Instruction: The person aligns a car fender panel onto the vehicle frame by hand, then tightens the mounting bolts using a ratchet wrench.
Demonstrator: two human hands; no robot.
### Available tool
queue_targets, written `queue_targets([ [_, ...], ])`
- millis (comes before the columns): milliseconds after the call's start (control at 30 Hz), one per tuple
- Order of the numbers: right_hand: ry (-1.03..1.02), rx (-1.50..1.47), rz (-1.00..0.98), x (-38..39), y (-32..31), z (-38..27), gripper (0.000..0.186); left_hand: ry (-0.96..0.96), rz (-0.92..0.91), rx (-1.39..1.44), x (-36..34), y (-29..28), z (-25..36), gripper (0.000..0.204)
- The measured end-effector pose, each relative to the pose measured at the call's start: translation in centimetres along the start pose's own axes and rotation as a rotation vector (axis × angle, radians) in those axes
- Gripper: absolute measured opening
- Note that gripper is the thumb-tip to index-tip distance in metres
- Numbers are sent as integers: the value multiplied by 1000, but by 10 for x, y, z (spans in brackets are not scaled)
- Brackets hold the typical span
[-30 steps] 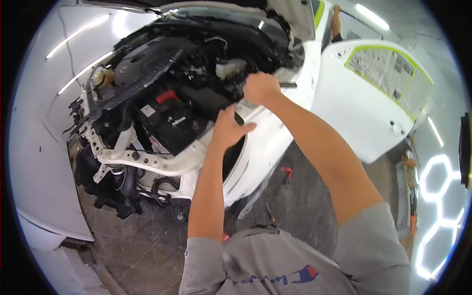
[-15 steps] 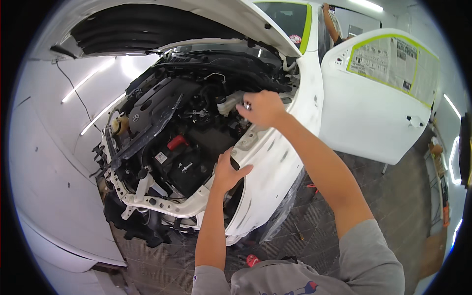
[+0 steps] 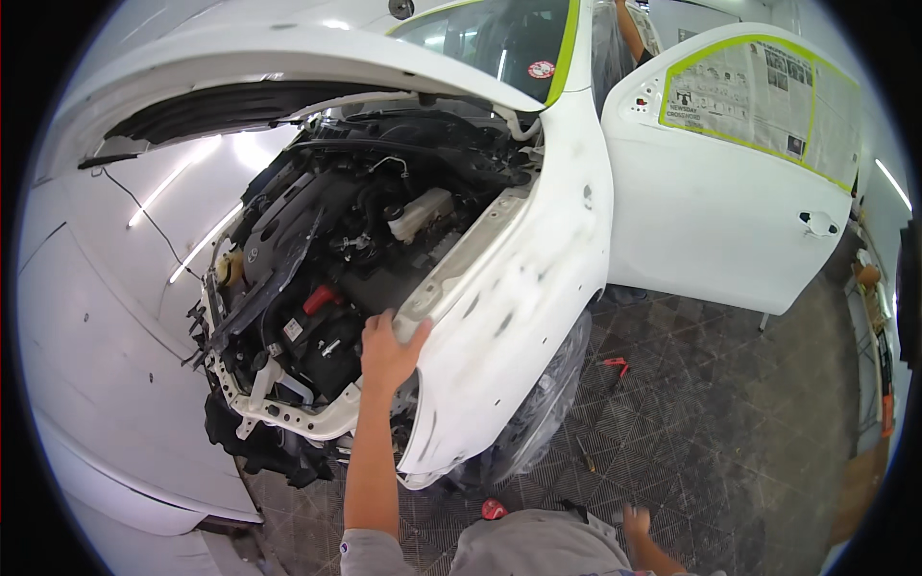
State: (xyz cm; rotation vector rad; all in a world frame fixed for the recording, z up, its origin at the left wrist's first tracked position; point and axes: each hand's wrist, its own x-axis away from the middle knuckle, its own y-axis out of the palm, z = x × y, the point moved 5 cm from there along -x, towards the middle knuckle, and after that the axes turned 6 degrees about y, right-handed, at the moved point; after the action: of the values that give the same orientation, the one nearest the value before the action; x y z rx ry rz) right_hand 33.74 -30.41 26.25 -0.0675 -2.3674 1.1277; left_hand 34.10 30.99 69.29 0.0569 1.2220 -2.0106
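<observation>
The white front fender [image 3: 538,288] of a car fills the middle, with dark sanded-looking patches on its paint. My left hand [image 3: 389,353] rests on its inner edge, thumb apart and fingers laid over toward the engine bay. Beyond those fingers are a black battery [image 3: 336,357] with a red cover [image 3: 321,300] and a pale fluid reservoir [image 3: 423,213]. Low beside my body, away from the car, is my right hand [image 3: 634,521]; it is small and blurred, so its fingers cannot be made out.
The raised hood [image 3: 288,62] hangs over the engine bay. To the right, a white door [image 3: 711,221] stands ajar, its window masked with newspaper and green tape; another person's arm [image 3: 629,31] shows behind it. Red-handled pliers [image 3: 619,365] and a screwdriver [image 3: 586,455] lie on the floor.
My right hand has left the spot beside the reservoir and dropped to my right side. My left hand stays on the fender's edge, while the view has shifted.
</observation>
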Motion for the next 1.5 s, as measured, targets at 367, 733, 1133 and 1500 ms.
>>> queue_targets([
  [367,365,510,-575,-24,-22,199,52,-19,304,-679,-10,29,43,52],
  [733,-70,-129,-473,-91,20,-66,50,-38,279,-752,-14,26,49,46],
  [1133,385,-293,-722,-58,25,126,32,-36,230,-771,-8,26,38,44],
  [1500,316,-261,-662,-57,-11,62,35,-17,124,-626,-7,27,34,53],
])
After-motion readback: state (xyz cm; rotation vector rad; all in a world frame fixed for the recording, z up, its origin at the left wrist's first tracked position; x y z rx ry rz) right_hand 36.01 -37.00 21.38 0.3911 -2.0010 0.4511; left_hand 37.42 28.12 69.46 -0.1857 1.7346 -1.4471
